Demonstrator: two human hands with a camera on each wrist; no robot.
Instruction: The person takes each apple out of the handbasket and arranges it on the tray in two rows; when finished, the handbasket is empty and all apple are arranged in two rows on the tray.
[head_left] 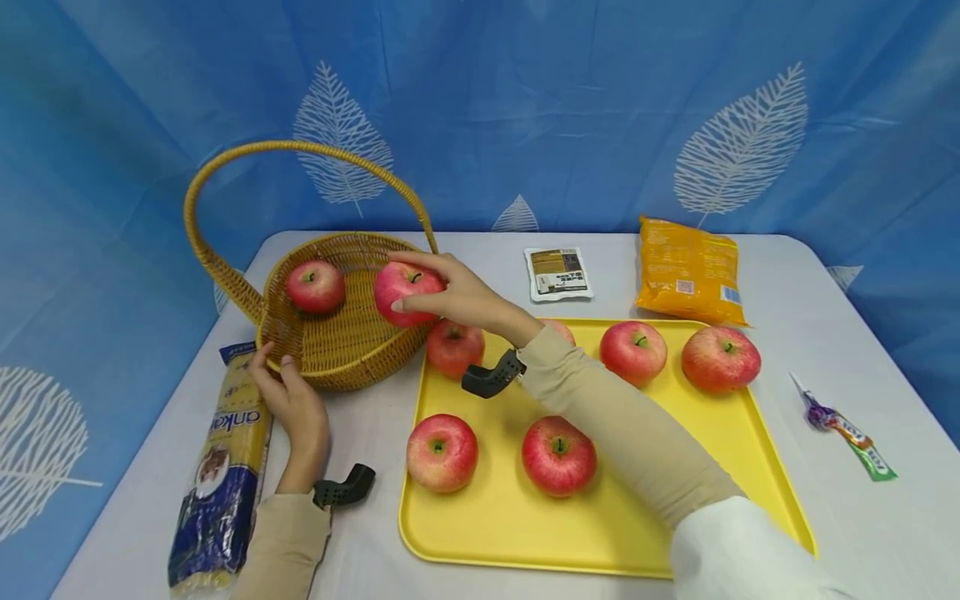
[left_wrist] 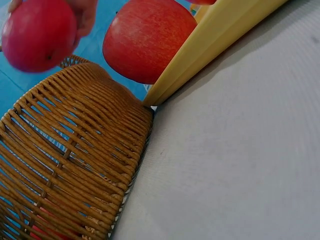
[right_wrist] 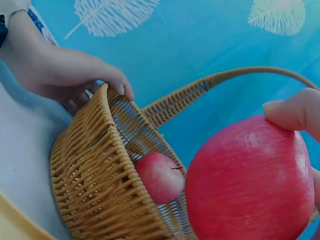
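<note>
My right hand (head_left: 450, 296) grips a red apple (head_left: 405, 292) over the right side of the wicker basket (head_left: 330, 350), above its rim. The right wrist view shows that apple (right_wrist: 247, 182) large, with a fingertip (right_wrist: 292, 110) on top. One apple (head_left: 315, 286) lies inside the basket, and it shows as the inner apple (right_wrist: 160, 177) in the right wrist view. My left hand (head_left: 288, 392) holds the basket's near left rim, thumb over the edge. The left wrist view shows the basket wall (left_wrist: 75, 150) and the held apple (left_wrist: 37, 35).
A yellow tray (head_left: 525, 533) to the right of the basket carries several apples, such as one (head_left: 442, 452) at its front left. A noodle packet (head_left: 221, 475) lies at the left, a small sachet (head_left: 557, 272) and an orange bag (head_left: 687, 271) behind the tray, a candy wrapper (head_left: 843, 429) at the right.
</note>
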